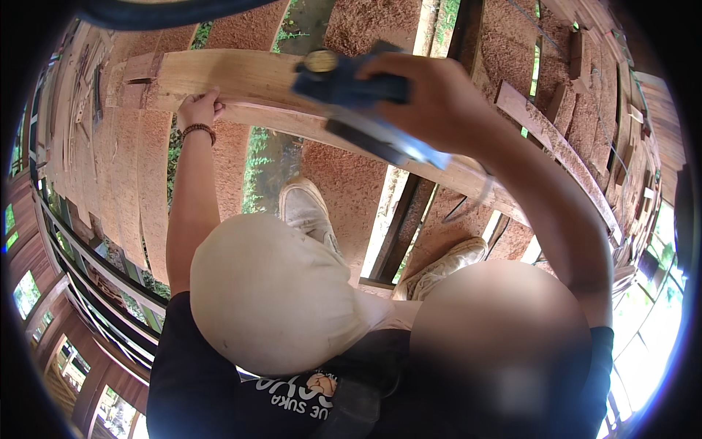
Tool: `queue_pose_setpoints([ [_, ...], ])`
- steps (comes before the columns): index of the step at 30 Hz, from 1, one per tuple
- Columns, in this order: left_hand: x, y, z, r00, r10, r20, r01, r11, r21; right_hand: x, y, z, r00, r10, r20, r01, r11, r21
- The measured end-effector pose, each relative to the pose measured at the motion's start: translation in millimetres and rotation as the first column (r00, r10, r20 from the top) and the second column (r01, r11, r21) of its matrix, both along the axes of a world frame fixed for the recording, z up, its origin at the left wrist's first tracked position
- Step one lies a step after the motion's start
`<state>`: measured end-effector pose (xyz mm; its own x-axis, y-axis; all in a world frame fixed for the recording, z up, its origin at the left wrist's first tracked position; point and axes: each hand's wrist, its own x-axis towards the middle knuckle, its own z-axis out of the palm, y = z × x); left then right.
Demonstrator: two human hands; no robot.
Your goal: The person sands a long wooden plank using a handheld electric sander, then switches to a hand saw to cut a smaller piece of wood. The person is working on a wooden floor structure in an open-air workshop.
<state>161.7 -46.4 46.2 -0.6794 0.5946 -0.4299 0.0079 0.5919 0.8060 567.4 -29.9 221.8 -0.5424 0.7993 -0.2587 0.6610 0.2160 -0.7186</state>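
My right hand (431,91) is wrapped round the handle of a blue electric planer (344,82) with a gold-coloured front knob. The planer is blurred by motion and tilted over the middle of a wooden plank (234,72); whether its sole touches the wood, I cannot tell. At the plank's left part, my left hand (199,111) grips the near edge, fingers bent over it. A beaded bracelet sits on that wrist. The plank runs from the upper left towards the lower right, and its right part is partly hidden by the planer and my right arm.
Wide floorboards covered with reddish sawdust (344,197) have open gaps between them, with greenery below. My shoes (303,208) stand near the plank. Loose boards (548,139) lie at the right, and more wood pieces (80,117) at the left. A dark cable or hose (168,16) curves across the top.
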Motion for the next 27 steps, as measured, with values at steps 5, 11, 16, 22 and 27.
queue_pose_setpoints([
  [5,-7,4,-7,0.995,0.080,0.061,-0.083,0.995,0.047,146,-43,21,0.985,-0.110,0.134,0.087,0.982,0.165],
  [11,15,5,-17,0.996,0.058,0.068,-0.065,0.991,0.116,243,-104,31,0.944,-0.158,0.290,0.127,0.984,0.122],
  [16,18,-5,-6,0.995,0.086,0.048,-0.091,0.991,0.100,240,-129,14,0.972,-0.068,0.225,0.050,0.995,0.085],
  [22,15,-8,-12,0.996,0.025,0.080,-0.038,0.987,0.155,199,-116,-12,0.991,-0.065,0.114,0.056,0.995,0.085],
  [27,26,-11,-10,0.996,0.080,0.026,-0.083,0.986,0.143,131,-91,-21,0.999,-0.021,0.048,0.019,0.999,0.035],
])
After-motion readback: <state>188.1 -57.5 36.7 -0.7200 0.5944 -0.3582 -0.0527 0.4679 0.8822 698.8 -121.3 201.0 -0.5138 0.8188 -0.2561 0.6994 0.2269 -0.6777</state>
